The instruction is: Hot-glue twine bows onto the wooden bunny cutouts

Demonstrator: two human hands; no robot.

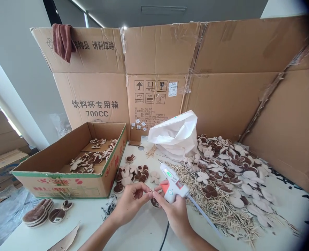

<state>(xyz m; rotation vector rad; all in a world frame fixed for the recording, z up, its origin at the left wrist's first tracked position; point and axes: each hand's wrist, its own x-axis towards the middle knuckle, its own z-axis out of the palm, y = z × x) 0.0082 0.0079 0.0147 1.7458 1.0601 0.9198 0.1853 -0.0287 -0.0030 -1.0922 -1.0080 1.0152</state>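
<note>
On the worktop [91, 240], right of the box [73, 190], is a big heap of shapes [217, 164]. Nearer the box, the right hand [177, 211] grips a glue gun [173, 178]. The left hand [129, 204] has its grip pinched on a little brown piece's [155, 203] string [151, 190]. Fixing the string seems to need soft, steady fingers.

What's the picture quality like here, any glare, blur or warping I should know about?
Head view: soft, fairly even light with faint shadows; glare along the far-left strip and ceiling lights; a green glow on the glue gun; a dark, blurred smear down the right edge; wide-angle stretch near the sides; small print on the cardboard wall mostly too soft to read.
</note>
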